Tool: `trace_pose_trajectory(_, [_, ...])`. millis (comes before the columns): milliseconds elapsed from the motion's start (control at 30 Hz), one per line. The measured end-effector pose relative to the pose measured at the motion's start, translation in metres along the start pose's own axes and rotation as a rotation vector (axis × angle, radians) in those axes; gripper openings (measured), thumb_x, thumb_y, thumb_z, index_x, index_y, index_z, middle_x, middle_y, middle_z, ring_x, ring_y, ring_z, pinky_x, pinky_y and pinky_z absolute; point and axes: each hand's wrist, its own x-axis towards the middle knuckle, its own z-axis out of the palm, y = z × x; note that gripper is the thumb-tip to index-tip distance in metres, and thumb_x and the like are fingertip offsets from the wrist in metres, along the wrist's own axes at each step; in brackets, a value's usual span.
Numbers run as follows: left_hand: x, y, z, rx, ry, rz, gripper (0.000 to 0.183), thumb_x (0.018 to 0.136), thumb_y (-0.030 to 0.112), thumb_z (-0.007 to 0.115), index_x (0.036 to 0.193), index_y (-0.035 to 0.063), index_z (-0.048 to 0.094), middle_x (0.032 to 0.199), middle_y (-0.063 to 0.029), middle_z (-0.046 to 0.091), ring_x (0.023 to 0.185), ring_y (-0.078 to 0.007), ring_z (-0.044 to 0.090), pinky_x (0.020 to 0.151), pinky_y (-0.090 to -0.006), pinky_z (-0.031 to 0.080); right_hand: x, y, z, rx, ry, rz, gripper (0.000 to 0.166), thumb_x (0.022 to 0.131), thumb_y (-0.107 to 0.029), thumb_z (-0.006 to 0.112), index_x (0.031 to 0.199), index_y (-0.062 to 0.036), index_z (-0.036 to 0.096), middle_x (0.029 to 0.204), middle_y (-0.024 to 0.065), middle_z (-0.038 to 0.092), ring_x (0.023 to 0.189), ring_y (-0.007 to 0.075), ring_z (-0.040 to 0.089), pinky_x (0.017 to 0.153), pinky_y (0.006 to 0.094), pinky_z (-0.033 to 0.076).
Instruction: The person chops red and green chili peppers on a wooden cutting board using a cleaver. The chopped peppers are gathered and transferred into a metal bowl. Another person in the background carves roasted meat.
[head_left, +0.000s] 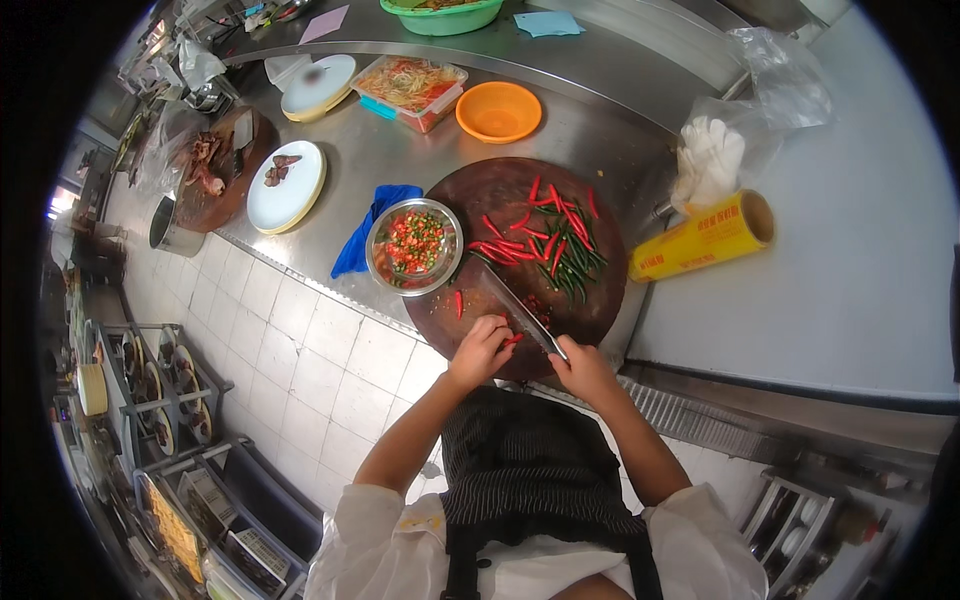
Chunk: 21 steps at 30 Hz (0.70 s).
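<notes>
My right hand (581, 364) grips the handle of a cleaver (517, 307), its blade slanting away to the upper left over a round wooden chopping board (442, 330). Close to the blade, my left hand (482, 346) holds a red chili (513, 340) down on the wood. Small cut red bits (536, 307) lie on the far side of the blade. Farther back on the board is a pile of whole red chilies (574, 217) and green chilies (574, 262). A steel bowl (415, 247) of chopped red and green chilies stands at the board's left edge. One loose red chili (459, 304) lies below it.
Left of the bowl lies a blue cloth (375, 225). Behind are an orange bowl (499, 112), a plastic tub of shredded food (412, 90) and stacked plates with meat pieces (286, 187). A yellow roll (701, 236) and white gloves (709, 161) lie right. Another chopping board (251, 157) holds meat.
</notes>
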Motion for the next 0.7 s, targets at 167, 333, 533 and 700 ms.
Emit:
trace_pose_trajectory(167, [0.010, 0.007, 0.005, -0.018, 0.035, -0.060, 0.030, 0.084, 0.007, 0.084, 0.110, 0.0024, 0.070, 0.120, -0.0163, 0.064, 0.118, -0.0404, 0.063, 0.101, -0.0473, 0.054, -0.006, -0.008, -0.007, -0.063, -0.013, 0.040, 0.023, 0.102, -0.024, 0.070, 0.106, -0.0068, 0.056, 0.081, 0.0244, 0.070, 0.081, 0.0518, 0.068, 0.067, 0.0603, 0.052])
trace_pose_trajectory(333, [0.022, 0.008, -0.012, 0.028, 0.156, -0.210, 0.021, 0.091, 0.005, 0.076, 0.110, 0.0018, 0.069, 0.109, -0.0183, 0.068, 0.110, -0.0416, 0.066, 0.096, -0.0479, 0.054, -0.008, -0.005, -0.001, -0.081, -0.003, 0.044, 0.023, 0.103, -0.026, 0.069, 0.108, -0.0078, 0.056, 0.081, 0.0242, 0.071, 0.081, 0.0524, 0.068, 0.069, 0.0618, 0.052])
trace_pose_trajectory(533, [0.041, -0.018, -0.022, 0.065, -0.122, -0.360, 0.014, 0.091, 0.013, 0.079, 0.103, 0.0051, 0.076, 0.100, -0.0160, 0.074, 0.095, -0.0370, 0.073, 0.083, -0.0463, 0.058, -0.009, 0.001, 0.000, -0.045, 0.027, 0.020, 0.024, 0.103, -0.026, 0.070, 0.107, -0.0067, 0.055, 0.081, 0.0247, 0.070, 0.081, 0.0527, 0.068, 0.069, 0.0621, 0.052])
trace_pose_trajectory(700, [0.056, -0.019, -0.018, 0.083, -0.201, -0.387, 0.012, 0.091, 0.014, 0.079, 0.101, 0.0059, 0.077, 0.100, -0.0167, 0.076, 0.089, -0.0375, 0.075, 0.080, -0.0466, 0.060, -0.012, 0.008, -0.003, -0.104, 0.064, -0.012, 0.024, 0.103, -0.027, 0.069, 0.108, -0.0084, 0.055, 0.078, 0.0233, 0.072, 0.076, 0.0504, 0.070, 0.064, 0.0610, 0.054])
